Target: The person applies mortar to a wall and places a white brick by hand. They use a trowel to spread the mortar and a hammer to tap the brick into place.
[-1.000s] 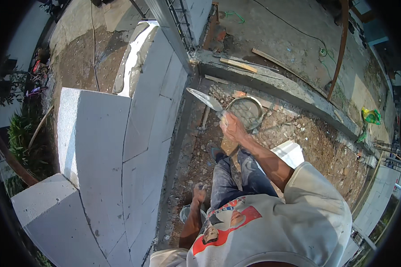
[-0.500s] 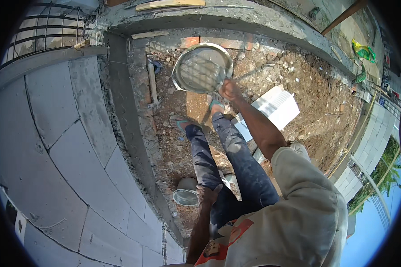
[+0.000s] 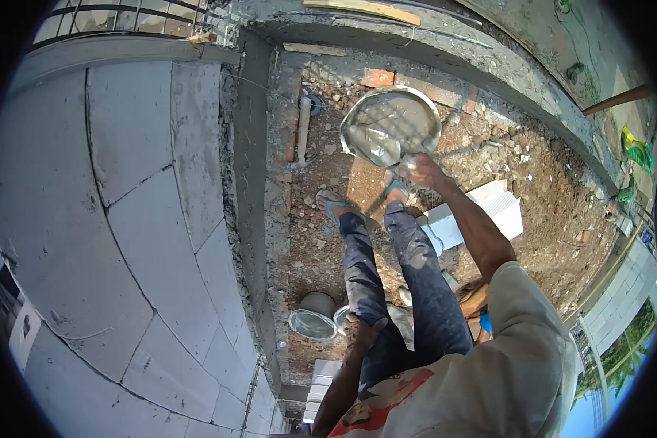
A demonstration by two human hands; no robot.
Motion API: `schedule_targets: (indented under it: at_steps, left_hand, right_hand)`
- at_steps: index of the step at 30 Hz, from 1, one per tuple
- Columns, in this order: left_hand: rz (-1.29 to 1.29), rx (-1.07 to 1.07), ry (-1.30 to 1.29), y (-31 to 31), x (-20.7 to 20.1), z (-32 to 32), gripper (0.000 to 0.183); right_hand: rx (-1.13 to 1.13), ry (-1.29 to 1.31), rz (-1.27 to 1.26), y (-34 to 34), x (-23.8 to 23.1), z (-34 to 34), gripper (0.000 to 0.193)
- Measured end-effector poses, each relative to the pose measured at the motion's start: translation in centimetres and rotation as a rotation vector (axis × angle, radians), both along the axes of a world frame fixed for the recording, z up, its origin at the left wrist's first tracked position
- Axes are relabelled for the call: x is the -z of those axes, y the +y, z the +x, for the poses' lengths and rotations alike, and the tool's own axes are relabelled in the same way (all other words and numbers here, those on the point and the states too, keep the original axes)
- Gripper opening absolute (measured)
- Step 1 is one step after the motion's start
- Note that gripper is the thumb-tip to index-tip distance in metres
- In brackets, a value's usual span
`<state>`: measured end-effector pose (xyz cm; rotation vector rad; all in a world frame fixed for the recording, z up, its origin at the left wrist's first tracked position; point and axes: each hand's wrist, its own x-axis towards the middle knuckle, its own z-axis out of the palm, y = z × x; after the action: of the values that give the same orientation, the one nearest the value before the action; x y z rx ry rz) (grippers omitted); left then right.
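A wide round basin [image 3: 438, 123] stands on the rubble ground, holding wet grey mortar [image 3: 410, 111]. My right hand [image 3: 420, 170] is closed around the handle of a trowel at the basin's near right rim. The trowel's pale blade [image 3: 382, 148] reaches over the near side of the basin into the mortar. My left hand [image 3: 363, 332] rests on my left thigh, fingers lying along the trouser leg with nothing in them. My sandalled feet stand just short of the basin.
To my left rises a pale block wall [image 3: 153, 241] beside a grey concrete column [image 3: 252, 146]. A concrete beam [image 3: 445, 47] crosses the far side. Pale blocks [image 3: 489, 204] lie right of my legs. A bucket [image 3: 314, 321] stands near my left hand.
The view has swung left, so the scene sits farther right. The trowel has moved from the basin's right side toward its near middle, its blade now turned leftward. My left hand stays on my thigh.
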<state>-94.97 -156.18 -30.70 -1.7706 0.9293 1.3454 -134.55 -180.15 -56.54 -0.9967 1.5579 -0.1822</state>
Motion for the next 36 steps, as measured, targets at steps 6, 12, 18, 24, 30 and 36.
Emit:
schedule_targets:
  at_steps: [6,12,18,24,30,36]
  left_hand:
    - [0.122,0.029,0.068,-6.0,-3.2,-0.8,0.138]
    - [-0.068,0.098,0.222,-6.5,-5.4,2.4,0.104]
    - [-0.162,0.069,0.299,-7.9,-6.2,5.0,0.083]
    - [-0.206,-0.048,0.340,-8.2,-5.4,6.6,0.058]
    - [-0.283,-0.098,0.346,-7.2,-4.9,7.5,0.052]
    - [-0.372,-0.108,0.421,-6.2,-3.8,8.4,0.051]
  right_hand:
    - [-0.087,-0.180,-0.505,-7.8,-22.8,6.1,0.040]
    - [-0.136,-0.650,-0.389,-18.4,-50.9,16.1,0.034]
    - [-0.446,-0.427,-0.913,-25.1,-61.9,21.8,0.021]
    - [-0.524,-0.097,-0.999,-27.6,-64.7,27.0,0.019]
    - [-0.646,-0.075,-0.995,-26.9,-71.2,27.8,0.018]
    - [-0.443,-0.028,-1.357,-22.5,-70.8,30.1,0.020]
